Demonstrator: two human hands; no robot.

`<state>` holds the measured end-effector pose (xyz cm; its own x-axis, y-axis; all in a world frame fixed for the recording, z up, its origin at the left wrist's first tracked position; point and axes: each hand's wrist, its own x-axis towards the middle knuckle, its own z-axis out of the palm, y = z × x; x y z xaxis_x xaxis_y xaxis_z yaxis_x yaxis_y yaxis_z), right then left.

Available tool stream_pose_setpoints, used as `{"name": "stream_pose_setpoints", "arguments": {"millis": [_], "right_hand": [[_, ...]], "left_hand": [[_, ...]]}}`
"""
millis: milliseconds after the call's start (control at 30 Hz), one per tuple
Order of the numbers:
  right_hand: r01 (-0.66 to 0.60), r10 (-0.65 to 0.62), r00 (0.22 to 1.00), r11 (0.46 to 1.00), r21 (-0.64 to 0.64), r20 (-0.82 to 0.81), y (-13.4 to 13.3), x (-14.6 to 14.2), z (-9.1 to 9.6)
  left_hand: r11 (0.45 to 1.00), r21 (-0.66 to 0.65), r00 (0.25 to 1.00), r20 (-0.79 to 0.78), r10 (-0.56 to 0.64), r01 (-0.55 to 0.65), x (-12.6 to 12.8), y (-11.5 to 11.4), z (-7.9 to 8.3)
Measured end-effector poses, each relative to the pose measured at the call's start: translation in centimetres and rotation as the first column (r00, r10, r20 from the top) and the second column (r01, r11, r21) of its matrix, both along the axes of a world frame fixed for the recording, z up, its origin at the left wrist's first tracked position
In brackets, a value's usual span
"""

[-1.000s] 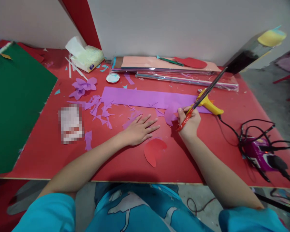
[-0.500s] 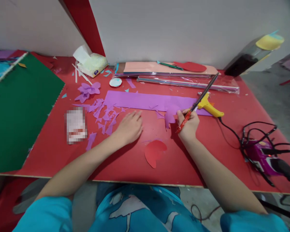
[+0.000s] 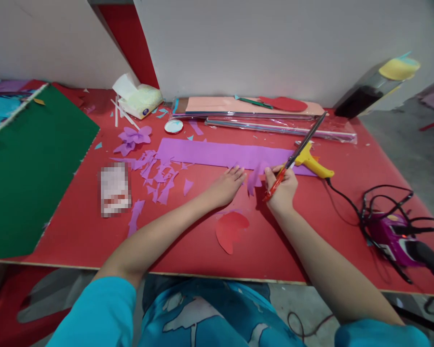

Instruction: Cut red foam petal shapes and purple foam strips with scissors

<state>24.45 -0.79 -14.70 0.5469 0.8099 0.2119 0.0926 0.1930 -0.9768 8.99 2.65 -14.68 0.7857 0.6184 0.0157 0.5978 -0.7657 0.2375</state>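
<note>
My left hand lies palm down, fingers stretched out, at the front edge of a long purple strip, over small purple scraps. My right hand is closed around scissors with red handles, the blades pointing up and away to the right. Just left of its fingertips stands a curled purple piece; whether the fingers pinch it I cannot tell. A red heart-like cutout lies between my forearms. Purple offcuts are heaped left of my left hand, near purple flowers.
A yellow glue gun lies right of the scissors, its cord running toward a purple power box. Packs of coloured sheets, tissues and a bottle line the back. A green board covers the left side.
My left hand has slid right across the table, from beside the offcut heap to near the curled purple piece. A small purple scrap shows where it was. My right hand stays in place with the scissors.
</note>
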Motion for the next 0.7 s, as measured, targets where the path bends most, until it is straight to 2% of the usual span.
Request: {"name": "stream_pose_setpoints", "arguments": {"millis": [67, 167, 267, 333, 400, 467, 533, 633, 700], "right_hand": [[0.021, -0.021, 1.0, 1.0, 0.02, 0.021, 0.0, 0.0, -0.1], [0.027, -0.028, 0.999, 0.999, 0.029, 0.038, 0.0, -0.1, -0.1], [0.035, -0.036, 0.998, 0.999, 0.019, 0.051, -0.1, -0.3, 0.0], [0.034, -0.035, 0.998, 0.999, 0.012, 0.055, -0.1, -0.4, 0.1], [0.023, -0.023, 0.998, 1.0, -0.002, 0.057, -0.2, -0.5, 0.2], [0.017, -0.016, 0.998, 1.0, -0.017, 0.065, -0.2, -0.6, 0.3], [0.017, -0.016, 0.997, 1.0, -0.021, 0.072, -0.2, -0.6, 0.3], [0.024, -0.023, 0.997, 1.0, -0.015, 0.07, -0.2, -0.4, 0.2], [0.032, -0.031, 0.997, 0.999, -0.012, 0.068, -0.2, -0.3, 0.1]], "left_hand": [[0.999, -0.018, 0.999, -0.017, -0.052, 0.051, -1.7, -0.4, 0.1], [0.999, -0.033, 0.998, -0.062, -0.027, 0.025, -4.7, -1.1, 0.9], [0.991, -0.027, 0.98, -0.156, 0.127, -0.132, -7.8, -1.6, 2.1], [0.969, 0.05, 0.951, -0.186, 0.247, -0.242, -9.3, -1.8, 3.1], [0.952, 0.123, 0.937, -0.177, 0.3, -0.281, -9.9, -1.9, 3.9], [0.947, 0.171, 0.952, -0.101, 0.29, -0.271, -9.2, -1.7, 4.4], [0.947, 0.2, 0.964, -0.038, 0.265, -0.252, -7.6, -1.3, 4.4], [0.985, 0.136, 0.993, -0.032, 0.113, -0.108, -4.2, 0.0, 3.6], [0.993, 0.063, 0.994, -0.049, 0.102, -0.098, -2.2, 1.0, 2.7]]}}
